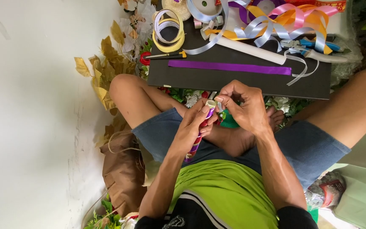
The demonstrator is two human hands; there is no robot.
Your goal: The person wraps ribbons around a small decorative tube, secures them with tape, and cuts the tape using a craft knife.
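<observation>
Item: slim tube [200,131] wrapped in purple and red ribbon, held over our lap, top end pale and bare. Our left hand [193,125] is closed around its upper part; our right hand [244,106] pinches narrowly at the top rim. Step in hand, we judge: finishing the wrap at the tip; what follows calls for steady tension. Beyond: black board [234,80], purple ribbon strip [229,67], white tube [255,50], loose curled ribbons [276,21], yellow ribbon roll [168,32], pliers [314,44].

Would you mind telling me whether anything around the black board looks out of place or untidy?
Mostly the heap of curled pastel ribbons at the far edge of the black board: it is tangled, and white strands trail across the board's corner. The flat purple ribbon strip lies straight.
</observation>
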